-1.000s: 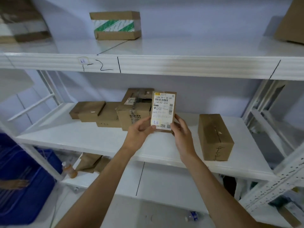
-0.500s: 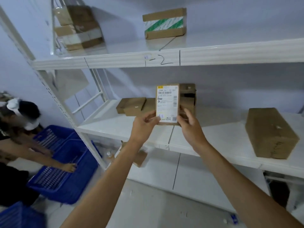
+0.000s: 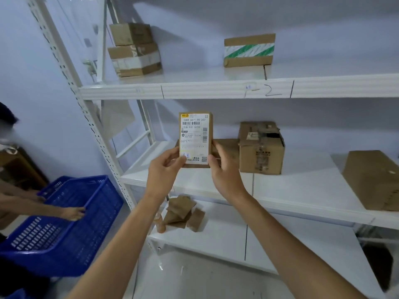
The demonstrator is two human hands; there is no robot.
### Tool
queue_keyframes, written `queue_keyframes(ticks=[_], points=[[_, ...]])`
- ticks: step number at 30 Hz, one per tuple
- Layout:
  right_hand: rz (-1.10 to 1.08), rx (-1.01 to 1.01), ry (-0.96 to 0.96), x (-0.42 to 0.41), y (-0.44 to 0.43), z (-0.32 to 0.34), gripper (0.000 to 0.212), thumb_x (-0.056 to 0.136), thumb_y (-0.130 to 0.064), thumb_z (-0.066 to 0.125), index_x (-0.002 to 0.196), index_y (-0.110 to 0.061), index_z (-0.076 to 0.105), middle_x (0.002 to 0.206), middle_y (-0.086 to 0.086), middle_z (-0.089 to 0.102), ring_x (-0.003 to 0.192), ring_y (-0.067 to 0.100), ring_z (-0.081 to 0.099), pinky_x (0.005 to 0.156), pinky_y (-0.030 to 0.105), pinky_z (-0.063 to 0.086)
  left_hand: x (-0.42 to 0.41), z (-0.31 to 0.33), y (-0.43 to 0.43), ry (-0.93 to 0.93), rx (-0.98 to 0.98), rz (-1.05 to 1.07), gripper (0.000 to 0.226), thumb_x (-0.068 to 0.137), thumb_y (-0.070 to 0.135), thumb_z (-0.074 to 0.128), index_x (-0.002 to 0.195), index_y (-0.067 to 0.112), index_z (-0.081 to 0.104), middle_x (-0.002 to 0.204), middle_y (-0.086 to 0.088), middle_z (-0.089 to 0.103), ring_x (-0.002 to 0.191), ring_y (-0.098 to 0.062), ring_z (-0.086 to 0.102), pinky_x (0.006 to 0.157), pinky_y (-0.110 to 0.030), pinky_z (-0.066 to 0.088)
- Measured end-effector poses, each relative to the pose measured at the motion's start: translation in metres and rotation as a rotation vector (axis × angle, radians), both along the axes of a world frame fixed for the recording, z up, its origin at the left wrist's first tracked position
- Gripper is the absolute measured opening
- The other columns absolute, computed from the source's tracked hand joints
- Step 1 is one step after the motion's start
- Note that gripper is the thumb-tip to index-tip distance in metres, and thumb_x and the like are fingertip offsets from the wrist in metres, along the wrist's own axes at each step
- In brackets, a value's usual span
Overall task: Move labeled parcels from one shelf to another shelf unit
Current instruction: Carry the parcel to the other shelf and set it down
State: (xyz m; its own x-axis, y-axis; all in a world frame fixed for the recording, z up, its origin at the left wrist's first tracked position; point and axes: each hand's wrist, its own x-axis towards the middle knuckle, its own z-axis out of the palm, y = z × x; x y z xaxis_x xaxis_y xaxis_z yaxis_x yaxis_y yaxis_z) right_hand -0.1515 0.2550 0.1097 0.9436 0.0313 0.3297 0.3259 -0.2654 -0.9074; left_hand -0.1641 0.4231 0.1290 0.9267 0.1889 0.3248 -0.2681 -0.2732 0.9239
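Holding the labeled parcel [image 3: 195,140] upright at the centre of the view, the person pinches its lower corners: the left hand [image 3: 165,169] grips the bottom-left edge between thumb and fingers, and the right hand [image 3: 224,171] does the same on the bottom-right. The parcel hangs in the air in front of the middle shelf [image 3: 302,190], label facing the camera, touching nothing but the hands.

The step in hand looks like reading the label before carrying the parcel off. To do it well, the person should keep both pinches low, clear of the barcode and the handwritten mark, hold the face square, and confirm the code before choosing a bay, perhaps against the mark on the upper shelf [image 3: 216,91] edge at 1 o'clock.

Against the earlier frames, the view has swung leftward: the torn carton [image 3: 260,147] now sits at 3 o'clock of the parcel instead of directly behind it, the striped box [image 3: 249,50] has drifted right, and the blue crate [image 3: 64,223] at 8 o'clock, held by another person's hand [image 3: 72,212], fills more of the picture. The grip itself is unchanged.
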Motion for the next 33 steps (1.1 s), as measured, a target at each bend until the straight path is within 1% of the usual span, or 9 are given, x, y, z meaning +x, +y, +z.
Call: queue_keyframes(ticks=[3,7,11,15,18,22,26,29,33], points=[[-0.009,-0.046,-0.071,0.008,0.017,0.010,0.043,0.107,-0.026,0.042,0.149,-0.035,0.044,0.141,-0.007,0.063,0.127,0.013,0.060,0.104,0.030,0.054,0.004,0.007,0.014,-0.036,-0.018,0.009,0.033,0.099,0.012,0.066,0.131,0.013,0.073,0.117,0.006,0.080,0.104,-0.005,0.076,0.092,-0.021,0.060],[-0.032,-0.113,-0.168,0.024,0.032,0.026,0.044,0.107,-0.025,0.046,0.151,-0.030,0.043,0.143,-0.007,0.060,0.128,0.010,0.057,0.093,0.007,0.048,0.016,0.021,0.027,-0.095,-0.041,0.054,0.029,0.100,0.013,0.065,0.127,0.019,0.075,0.109,0.015,0.081,0.099,0.001,0.076,0.088,-0.016,0.059],[-0.068,-0.153,-0.292,0.046,0.042,0.054,0.046,0.107,-0.032,0.044,0.153,-0.030,0.040,0.145,-0.004,0.055,0.127,0.007,0.055,0.101,0.031,0.056,0.034,0.051,0.037,-0.145,-0.044,0.057,0.030,0.101,0.013,0.064,0.130,0.013,0.073,0.115,0.005,0.081,0.101,-0.004,0.077,0.090,-0.020,0.060],[-0.048,-0.140,-0.340,0.071,0.048,0.085,0.049,0.108,-0.027,0.044,0.157,-0.027,0.037,0.151,-0.002,0.053,0.129,0.012,0.057,0.106,0.033,0.053,0.056,0.081,0.048,-0.222,0.018,0.089,0.031,0.100,0.011,0.064,0.129,0.010,0.073,0.116,0.003,0.080,0.101,-0.003,0.077,0.092,-0.021,0.059],[-0.058,-0.153,-0.430,0.088,0.054,0.106,0.049,0.109,-0.023,0.043,0.157,-0.022,0.038,0.155,-0.003,0.051,0.133,0.015,0.056,0.102,0.020,0.048,0.069,0.098,0.054,-0.269,0.085,0.112,0.035,0.100,0.010,0.063,0.133,0.013,0.071,0.121,0.004,0.079,0.105,-0.001,0.075,0.093,-0.017,0.057],[-0.050,-0.157,-0.472,0.109,0.073,0.123,0.046,0.109,-0.023,0.042,0.155,-0.023,0.039,0.156,-0.005,0.050,0.136,0.014,0.054,0.091,0.004,0.038,0.081,0.118,0.062,-0.294,0.085,0.138,0.037,0.101,0.011,0.057,0.134,0.019,0.071,0.122,0.008,0.078,0.111,-0.007,0.074,0.101,-0.029,0.058],[-0.036,-0.154,-0.488,0.128,0.092,0.139,0.046,0.109,-0.024,0.039,0.155,-0.027,0.037,0.156,-0.007,0.050,0.136,0.013,0.054,0.087,-0.003,0.033,0.092,0.140,0.070,-0.329,0.086,0.179,0.038,0.102,0.007,0.054,0.132,0.019,0.073,0.118,0.008,0.079,0.101,0.003,0.074,0.087,-0.010,0.055],[-0.035,-0.128,-0.471,0.139,0.104,0.149,0.045,0.109,-0.024,0.041,0.153,-0.027,0.038,0.155,-0.007,0.051,0.136,0.013,0.053,0.092,0.005,0.039,0.109,0.147,0.082,-0.334,0.096,0.183,0.037,0.102,0.011,0.055,0.133,0.023,0.072,0.117,0.009,0.078,0.095,0.012,0.071,0.080,-0.006,0.053],[-0.049,-0.100,-0.460,0.158,0.123,0.157,0.044,0.107,-0.022,0.044,0.151,-0.022,0.038,0.154,-0.005,0.052,0.138,0.015,0.052,0.107,0.030,0.048,0.144,0.151,0.110,-0.333,0.053,0.120,0.039,0.099,0.012,0.057,0.134,0.024,0.071,0.122,0.008,0.078,0.112,-0.008,0.073,0.104,-0.035,0.057]])
